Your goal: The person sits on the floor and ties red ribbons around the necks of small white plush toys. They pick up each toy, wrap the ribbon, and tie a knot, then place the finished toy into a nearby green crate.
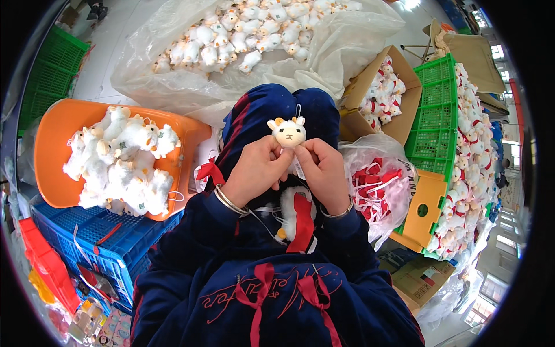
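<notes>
A small white plush goat (288, 134) with tan horns, a cream muzzle and a hanging loop faces up above my knees. My left hand (258, 169) pinches it just below the head from the left side. From the other side my right hand (324, 173) also grips it there, thumb close to the left one. What the fingertips press on at its neck is mostly hidden. Lower in my lap lies another white plush toy (287, 202) with a red strip of fabric (302, 222) across it, partly under my wrists.
An orange plastic seat (52, 156) on my left bears a pile of white plush toys, beside a blue crate (124, 248). Ahead, a clear plastic sheet (139, 72) carries many more. At right are a clear bag of red strips (376, 185), a cardboard box (409, 107) and a green crate (430, 139).
</notes>
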Tool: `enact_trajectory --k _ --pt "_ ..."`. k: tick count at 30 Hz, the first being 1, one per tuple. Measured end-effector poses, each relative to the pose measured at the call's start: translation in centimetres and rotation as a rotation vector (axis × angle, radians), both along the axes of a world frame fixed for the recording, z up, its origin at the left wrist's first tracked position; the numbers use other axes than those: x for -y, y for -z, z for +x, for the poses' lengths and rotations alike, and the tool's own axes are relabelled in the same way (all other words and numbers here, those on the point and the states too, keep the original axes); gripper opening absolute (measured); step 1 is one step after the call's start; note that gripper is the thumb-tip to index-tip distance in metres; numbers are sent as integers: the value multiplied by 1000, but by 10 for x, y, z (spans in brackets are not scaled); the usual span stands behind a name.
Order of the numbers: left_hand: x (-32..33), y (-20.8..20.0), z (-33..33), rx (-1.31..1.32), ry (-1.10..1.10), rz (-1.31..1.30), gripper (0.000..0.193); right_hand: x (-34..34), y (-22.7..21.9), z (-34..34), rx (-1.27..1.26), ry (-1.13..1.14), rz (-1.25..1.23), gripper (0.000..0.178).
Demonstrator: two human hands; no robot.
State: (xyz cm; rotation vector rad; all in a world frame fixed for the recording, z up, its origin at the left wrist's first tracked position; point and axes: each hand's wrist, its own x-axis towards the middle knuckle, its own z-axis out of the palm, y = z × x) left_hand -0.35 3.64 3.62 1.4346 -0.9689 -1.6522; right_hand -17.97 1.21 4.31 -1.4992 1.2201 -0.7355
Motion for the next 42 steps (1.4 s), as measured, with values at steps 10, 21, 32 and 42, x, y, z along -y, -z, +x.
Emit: enact_trajectory --k 10,21,32,42 --pt "1 0 3 -71 17 -9 23 3 0 1 72 79 30 18" --pt "-5 2 -2 -137 7 -122 24 4 -17 8 -181 82 -337 7" --pt "-6 2 -2 -128 -3 -99 24 1 -1 7 -9 102 -125 11" --pt "-11 14 0 -209 17 -162 22 -3 14 4 152 163 18 24"
